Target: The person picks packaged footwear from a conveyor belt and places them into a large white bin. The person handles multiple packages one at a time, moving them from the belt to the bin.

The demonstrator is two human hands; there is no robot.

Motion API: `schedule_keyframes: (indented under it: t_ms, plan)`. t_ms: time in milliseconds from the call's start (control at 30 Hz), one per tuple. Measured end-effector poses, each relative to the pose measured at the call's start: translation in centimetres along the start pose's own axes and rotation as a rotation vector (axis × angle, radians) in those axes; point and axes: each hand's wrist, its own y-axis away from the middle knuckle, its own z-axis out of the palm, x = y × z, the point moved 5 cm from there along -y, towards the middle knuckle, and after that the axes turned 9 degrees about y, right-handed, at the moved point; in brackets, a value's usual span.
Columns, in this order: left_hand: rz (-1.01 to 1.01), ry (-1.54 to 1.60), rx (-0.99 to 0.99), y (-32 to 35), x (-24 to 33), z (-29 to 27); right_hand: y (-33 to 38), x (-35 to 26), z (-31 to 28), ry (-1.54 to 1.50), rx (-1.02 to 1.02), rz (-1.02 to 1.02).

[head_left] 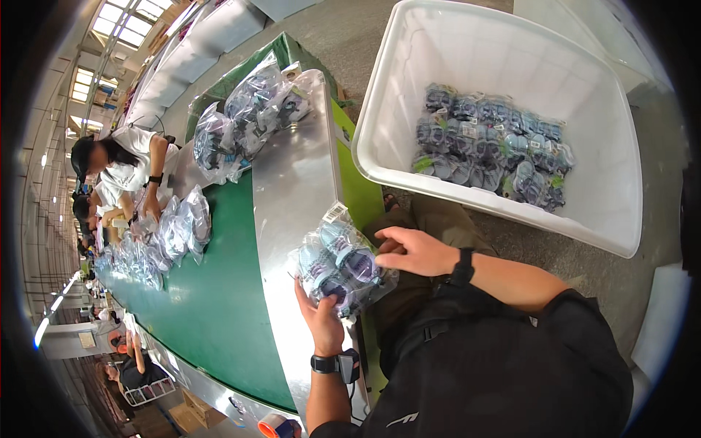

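From afar I saw the left hand (322,325), fingers (328,305) grasping a clear plastic bag of blue-and-purple shoes (337,252) at the silver metal tabletop (283,190)'s edge; I couldn't tell whether the right hand (423,253) pinched it; slick wrapping might have caused a slip.

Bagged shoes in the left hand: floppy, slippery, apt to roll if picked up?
The bagged shoes probably slip easily, given the glossy clear plastic. Its loose, creased edges will likely flop. Rolling seems unlikely, since they form a broad, uneven bundle.
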Motion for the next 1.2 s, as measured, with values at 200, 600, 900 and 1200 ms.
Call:
schedule_keyframes:
  t_ms: [200,600,900,1200]
  plan:
    - [-0.012,0.020,-0.010,0.3,-0.1,0.4,-1.4,0.7,1.2,-0.149,-0.044,0.007]
    - [-0.014,-0.039,-0.040,0.4,-1.0,-0.7,-1.2,0.8,-0.5,-0.389,-0.066,0.109]
    - [-0.022,0.026,-0.057,0.3,-1.2,-0.9,-1.5,1.2,-0.3,-0.465,-0.090,0.125]
    - [0.012,-0.046,-0.087,0.6,-1.9,-1.8,-2.2,1.0,2.5,-0.498,-0.043,0.023]
